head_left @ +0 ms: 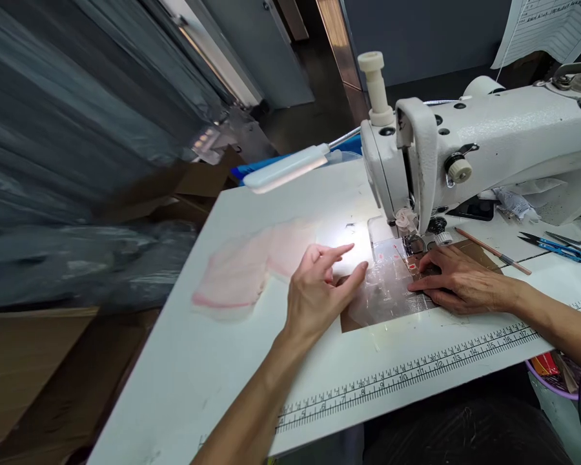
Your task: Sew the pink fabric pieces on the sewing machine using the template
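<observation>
My left hand (pixel 318 292) is open over the left edge of a taped sheet (pixel 382 297), its thumb and forefinger apart. The sheet is brown with clear film over it and small red marks. My right hand (pixel 452 279) rests palm down on the sheet's right part, fingers spread and bent, just in front of the presser foot (pixel 413 244) of a white sewing machine (pixel 503 135). Left of my left hand lies a sheer pale pink fabric piece (pixel 237 271), its outline blurred.
A lamp (pixel 288 168) lights the white table (pixel 184 387), which carries a printed ruler (pixel 407 378) along its front edge. A brown pencil (pixel 494 250), blue thread snips (pixel 554 247) and a black phone (pixel 472 208) lie right. A purple basket (pixel 564 391) stands below; boxes (pixel 33 368) are left.
</observation>
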Available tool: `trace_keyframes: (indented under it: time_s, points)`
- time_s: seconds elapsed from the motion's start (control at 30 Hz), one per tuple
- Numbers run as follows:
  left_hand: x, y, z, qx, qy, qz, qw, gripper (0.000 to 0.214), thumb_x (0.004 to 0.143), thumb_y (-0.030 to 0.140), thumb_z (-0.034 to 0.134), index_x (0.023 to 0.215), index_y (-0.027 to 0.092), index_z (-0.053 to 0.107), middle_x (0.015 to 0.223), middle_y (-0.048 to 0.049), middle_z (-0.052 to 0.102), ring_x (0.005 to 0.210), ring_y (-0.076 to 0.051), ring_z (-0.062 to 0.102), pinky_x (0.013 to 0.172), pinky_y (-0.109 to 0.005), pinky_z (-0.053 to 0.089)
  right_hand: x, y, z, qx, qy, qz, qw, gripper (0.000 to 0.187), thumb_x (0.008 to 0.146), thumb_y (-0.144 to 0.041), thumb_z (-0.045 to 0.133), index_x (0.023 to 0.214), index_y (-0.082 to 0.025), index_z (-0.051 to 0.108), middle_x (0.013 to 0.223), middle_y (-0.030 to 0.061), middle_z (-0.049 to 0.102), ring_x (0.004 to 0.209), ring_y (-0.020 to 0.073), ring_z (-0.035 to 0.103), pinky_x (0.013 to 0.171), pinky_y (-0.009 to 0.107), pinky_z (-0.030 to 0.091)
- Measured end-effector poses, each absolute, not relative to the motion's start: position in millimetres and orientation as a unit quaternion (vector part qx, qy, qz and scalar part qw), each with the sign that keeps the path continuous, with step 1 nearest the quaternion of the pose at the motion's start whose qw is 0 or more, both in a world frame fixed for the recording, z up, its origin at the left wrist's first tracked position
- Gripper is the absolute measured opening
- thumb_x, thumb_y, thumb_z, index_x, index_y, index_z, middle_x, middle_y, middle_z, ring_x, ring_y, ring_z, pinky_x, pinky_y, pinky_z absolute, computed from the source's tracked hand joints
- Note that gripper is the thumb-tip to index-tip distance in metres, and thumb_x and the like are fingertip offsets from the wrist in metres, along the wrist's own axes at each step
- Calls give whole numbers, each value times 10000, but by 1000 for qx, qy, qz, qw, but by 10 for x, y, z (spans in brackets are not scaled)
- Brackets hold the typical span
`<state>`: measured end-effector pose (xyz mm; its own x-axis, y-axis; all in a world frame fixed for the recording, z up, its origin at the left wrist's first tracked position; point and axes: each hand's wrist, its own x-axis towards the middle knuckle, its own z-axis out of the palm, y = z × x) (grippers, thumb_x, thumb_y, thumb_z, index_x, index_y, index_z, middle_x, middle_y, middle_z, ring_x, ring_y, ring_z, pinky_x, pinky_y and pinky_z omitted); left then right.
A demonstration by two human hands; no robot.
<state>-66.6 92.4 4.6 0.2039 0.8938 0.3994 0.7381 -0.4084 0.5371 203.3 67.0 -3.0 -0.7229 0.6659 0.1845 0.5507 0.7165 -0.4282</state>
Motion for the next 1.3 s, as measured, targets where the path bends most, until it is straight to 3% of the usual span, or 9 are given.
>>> trace_keyframes:
  time_s: [0.1, 0.23, 0.4, 0.6, 0.83, 1.3]
  points:
    - [-549, 980, 22, 882, 350, 308, -69, 200, 934, 321, 567, 945, 188, 716, 949, -62, 691, 671, -141, 580, 555, -273, 459, 2034, 663, -21, -335, -911, 170, 171, 333, 953, -220, 505, 1220, -261, 699, 1121, 128, 581, 1083, 270, 520, 954, 499, 488]
    - [-395, 1094, -10, 949, 220, 197, -113, 283, 990, 254, 434, 1015, 146, 694, 1067, -106, 721, 773, -197, 599, 663, -350, 482, 2039, 652, -34, -338, -908, 167, 183, 323, 945, -212, 513, 1196, -287, 700, 1129, 109, 580, 1081, 262, 523, 959, 499, 489]
    - [-323, 1266, -34, 961, 228, 96, -121, 360, 997, 325, 396, 1108, 140, 684, 1194, -121, 697, 847, -239, 599, 697, -387, 444, 2035, 676, -139, -349, -892, 171, 231, 305, 945, -203, 524, 1194, -241, 696, 1151, 119, 562, 1098, 251, 523, 975, 472, 505]
    - [-300, 1385, -7, 964, 235, 72, -100, 414, 1006, 348, 348, 1072, 117, 686, 1037, -117, 716, 853, -236, 586, 732, -382, 437, 2022, 710, -236, -354, -881, 150, 277, 307, 973, -207, 486, 1213, -232, 677, 1119, 116, 576, 1035, 236, 544, 908, 438, 550]
    - [-323, 1320, -11, 958, 267, 82, -62, 459, 997, 408, 359, 1229, 115, 626, 1077, -131, 698, 932, -261, 566, 759, -405, 440, 2014, 705, -212, -355, -888, 130, 262, 326, 1006, -232, 436, 1240, -239, 663, 1101, 114, 582, 984, 230, 554, 872, 431, 546]
    - [-262, 1243, -16, 951, 291, 53, -93, 487, 1006, 394, 310, 1239, 98, 619, 1097, -140, 680, 924, -286, 569, 737, -439, 424, 2021, 720, -228, -357, -887, 117, 269, 310, 1003, -223, 444, 1184, -244, 695, 1064, 107, 589, 991, 223, 565, 885, 422, 555]
